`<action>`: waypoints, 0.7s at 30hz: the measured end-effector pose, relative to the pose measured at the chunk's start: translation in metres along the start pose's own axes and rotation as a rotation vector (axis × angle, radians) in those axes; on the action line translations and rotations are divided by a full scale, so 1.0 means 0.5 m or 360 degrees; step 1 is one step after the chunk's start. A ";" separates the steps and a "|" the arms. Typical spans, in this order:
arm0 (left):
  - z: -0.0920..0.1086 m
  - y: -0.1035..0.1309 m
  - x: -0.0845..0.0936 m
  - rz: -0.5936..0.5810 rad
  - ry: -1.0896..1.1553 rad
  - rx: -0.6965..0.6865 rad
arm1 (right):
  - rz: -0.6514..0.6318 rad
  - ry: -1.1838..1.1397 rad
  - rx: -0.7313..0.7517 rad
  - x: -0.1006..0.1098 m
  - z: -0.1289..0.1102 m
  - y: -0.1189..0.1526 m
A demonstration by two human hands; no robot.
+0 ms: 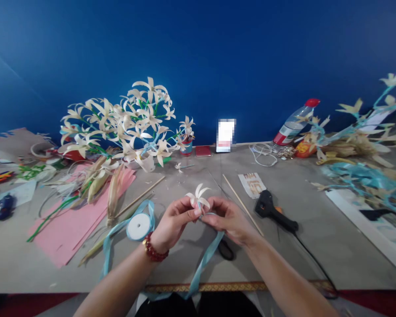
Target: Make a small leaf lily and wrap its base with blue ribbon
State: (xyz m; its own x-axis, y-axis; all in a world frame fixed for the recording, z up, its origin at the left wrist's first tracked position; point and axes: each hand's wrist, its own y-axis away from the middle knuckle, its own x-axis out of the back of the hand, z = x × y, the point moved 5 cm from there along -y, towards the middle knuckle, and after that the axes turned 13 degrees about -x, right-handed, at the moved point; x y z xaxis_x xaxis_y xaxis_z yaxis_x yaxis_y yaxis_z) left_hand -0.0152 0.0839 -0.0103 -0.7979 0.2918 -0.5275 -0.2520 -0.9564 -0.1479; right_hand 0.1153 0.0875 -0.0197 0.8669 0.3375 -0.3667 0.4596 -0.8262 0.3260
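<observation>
My left hand (171, 222), with a red bead bracelet on its wrist, pinches a white-petalled artificial flower (201, 192) just under its petals. Opposite it, my right hand (231, 220) grips light blue ribbon (204, 263) against the flower's base. From my fingers the ribbon hangs down over the table's front edge. A white spool (133, 228) with more blue ribbon lies left of my left wrist. Below my right hand shows a black loop-shaped handle (226, 251), the rest of it hidden. The flower's stem is mostly covered by my fingers.
A black glue gun (275, 212) with its cord lies on the right, beside a thin wooden stick (240, 200). Pink paper (57, 237) and dried husks (114, 191) lie left. Behind stand a large flower arrangement (148, 116), a lit phone (225, 135) and a tilted bottle (292, 123).
</observation>
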 end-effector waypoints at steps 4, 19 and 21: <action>-0.003 -0.002 0.002 0.0034 -0.0009 -0.0020 | 0.0043 -0.0006 0.0027 0.000 -0.006 0.003; -0.009 -0.007 0.001 0.0015 0.0086 0.0058 | -0.0150 -0.0216 -0.0242 -0.001 0.007 -0.006; -0.012 -0.006 0.004 0.0018 0.0068 0.0073 | -0.0136 -0.0213 -0.0252 0.000 0.007 -0.007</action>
State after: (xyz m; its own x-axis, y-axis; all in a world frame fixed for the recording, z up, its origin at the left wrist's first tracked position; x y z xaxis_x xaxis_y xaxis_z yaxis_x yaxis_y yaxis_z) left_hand -0.0127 0.0874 -0.0161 -0.7770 0.2789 -0.5644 -0.2684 -0.9577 -0.1037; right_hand 0.1130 0.0886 -0.0236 0.7951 0.3315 -0.5079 0.5638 -0.7126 0.4175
